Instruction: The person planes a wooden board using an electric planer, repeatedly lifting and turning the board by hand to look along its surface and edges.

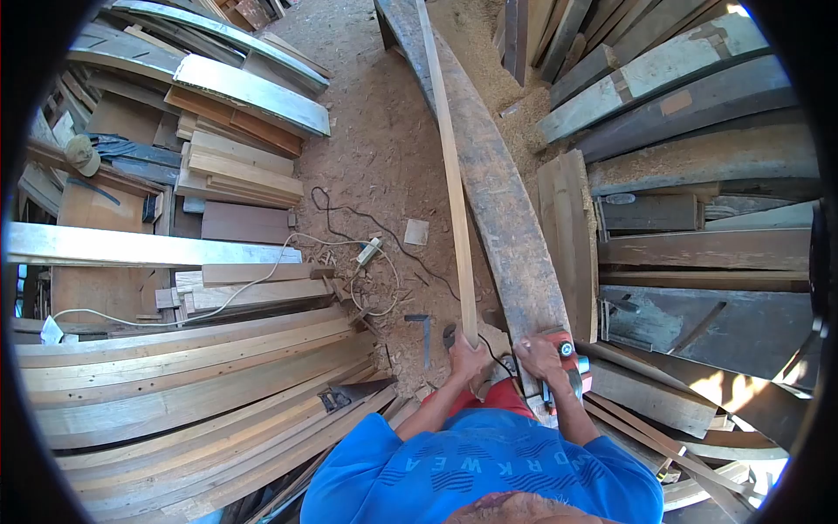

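Along the left edge of a long worn bench [508, 201], a narrow wooden strip [453, 175] is seen running away from the body. Its near end is gripped in the left hand [470, 358], with the fingers closed around it; the far end is cut off by the top of the view, as is that of the bench. Whether the strip is borne by the bench at any point cannot be told.

At the near end of the bench, a red power tool [560, 337] is held under the right hand [539, 355]. The fingers are closed over it, though their undersides are hidden; the tool's type cannot be made out, much of its body being covered. A dark cord [496, 351] is seen between the hands; its link to the black cable [397, 231] on the ground [367, 131] cannot be traced past the strip.

Left of the strip, an L-shaped square [426, 342] and a socket block [369, 252] are noted on the ground. The stacked boards [183, 384] at far left are cropped by the dark lens border [17, 454].
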The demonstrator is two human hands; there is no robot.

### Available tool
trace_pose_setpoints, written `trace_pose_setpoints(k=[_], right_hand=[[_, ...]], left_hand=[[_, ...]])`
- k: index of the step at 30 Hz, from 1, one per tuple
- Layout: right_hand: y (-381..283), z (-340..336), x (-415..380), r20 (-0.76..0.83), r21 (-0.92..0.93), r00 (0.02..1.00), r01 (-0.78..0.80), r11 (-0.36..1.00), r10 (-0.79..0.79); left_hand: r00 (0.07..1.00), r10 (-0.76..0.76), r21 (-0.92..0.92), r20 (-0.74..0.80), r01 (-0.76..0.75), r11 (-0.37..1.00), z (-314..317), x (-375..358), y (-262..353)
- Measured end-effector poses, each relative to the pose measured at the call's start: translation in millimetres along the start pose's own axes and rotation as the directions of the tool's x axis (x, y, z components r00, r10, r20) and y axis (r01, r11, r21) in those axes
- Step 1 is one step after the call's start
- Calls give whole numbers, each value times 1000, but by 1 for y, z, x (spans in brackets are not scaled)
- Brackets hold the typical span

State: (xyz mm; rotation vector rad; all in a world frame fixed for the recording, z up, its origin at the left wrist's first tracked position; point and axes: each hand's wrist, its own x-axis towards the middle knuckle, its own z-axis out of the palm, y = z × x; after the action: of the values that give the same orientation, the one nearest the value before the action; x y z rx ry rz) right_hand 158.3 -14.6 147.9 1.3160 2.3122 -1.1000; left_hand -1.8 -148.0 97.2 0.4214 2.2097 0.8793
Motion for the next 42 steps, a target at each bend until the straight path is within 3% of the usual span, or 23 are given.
trace_pose_setpoints(k=[2,5,8,10,11,14,17,19,20,23,24,27,28,32,33,35,37,38,39,40,41,42], right_hand=[[-13,8,9,101,-43,995,24,999,-19],[7,59,37,211,59,977,-17,998,4],[12,97,49,174,129,984,3,992,-25],[60,178,86,258,129,963,47,991,-79],[83,218,104,299,132,948,68,989,-105],[10,140,68,374,508,927,-244,826,45],[12,135,72,340,554,940,-181,812,-23],[12,125,67,404,688,915,-300,660,-5],[10,120,63,433,740,901,-354,571,-2],[20,121,62,427,700,904,-342,626,16],[9,104,49,365,535,927,-288,794,89],[3,75,16,357,446,933,-218,868,50],[-15,47,-6,324,563,946,-164,810,-34],[-61,-53,-77,225,668,970,-86,739,-91],[-74,-82,-98,173,714,982,-70,696,-78],[-84,-132,-129,-82,902,884,262,344,-460],[-77,-152,-147,-244,930,812,351,110,-530],[-106,-160,-161,-400,880,789,473,46,-466],[-124,-170,-169,-552,816,681,559,-145,-481],[-146,-184,-179,-606,759,617,638,-131,-502],[-165,-198,-181,-636,710,545,691,-138,-547],[-184,-211,-184,-661,658,468,738,-152,-586]], left_hand=[[1000,3,17,-14,-3,1000,1,-2,1],[999,40,-8,-9,-40,999,5,1,-7],[999,26,-59,34,-24,998,4,7,-20],[995,-36,-61,92,42,997,7,17,-41],[998,4,-115,69,4,993,8,20,-48],[996,85,-229,7,-81,970,11,28,-68],[996,88,-288,32,-75,955,17,34,-81],[992,83,-357,96,-44,933,23,38,-89],[985,40,-476,169,45,879,26,37,-92],[938,14,-690,347,246,681,10,28,-76],[923,36,-713,384,271,647,2,23,-68],[854,49,-700,518,390,599,-16,-2,-56],[816,100,-702,570,420,575,-28,-8,-46],[673,397,-772,624,454,444,-83,-43,25],[623,481,-787,617,474,394,-101,-55,51],[477,701,-822,530,491,288,-135,-70,110],[272,889,-868,369,442,225,-156,-69,158],[226,941,-933,251,315,173,-153,-55,168],[248,952,-970,182,204,132,-160,-57,197],[268,957,-992,111,89,90,-166,-59,227],[372,925,-996,79,-9,88,-194,-92,279],[328,942,-996,66,-38,83,-214,-104,308]])
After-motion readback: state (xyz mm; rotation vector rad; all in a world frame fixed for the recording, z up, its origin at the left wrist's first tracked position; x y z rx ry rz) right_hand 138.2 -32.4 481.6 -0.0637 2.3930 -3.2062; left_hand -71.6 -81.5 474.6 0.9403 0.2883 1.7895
